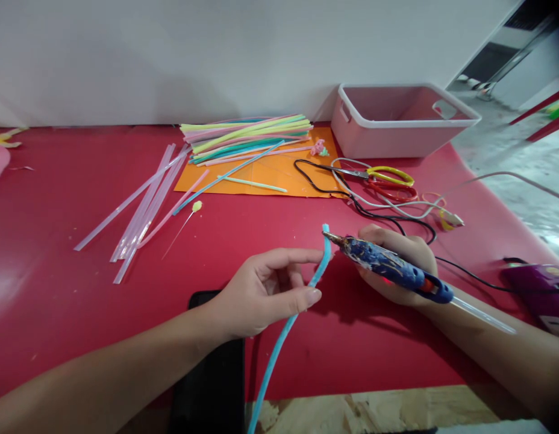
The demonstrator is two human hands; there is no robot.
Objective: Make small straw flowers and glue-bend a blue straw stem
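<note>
Red tabletop spreads before you, coloured stems bundled at its back; your left hand pinches a blue pipe cleaner above it, near the upper end; your right hand grips a glue gun, nozzle against that end.

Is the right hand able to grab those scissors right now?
Probably not: the right hand is busy holding the glue gun. The scissors lie just beyond it, so a free hand likely could reach them.
</note>
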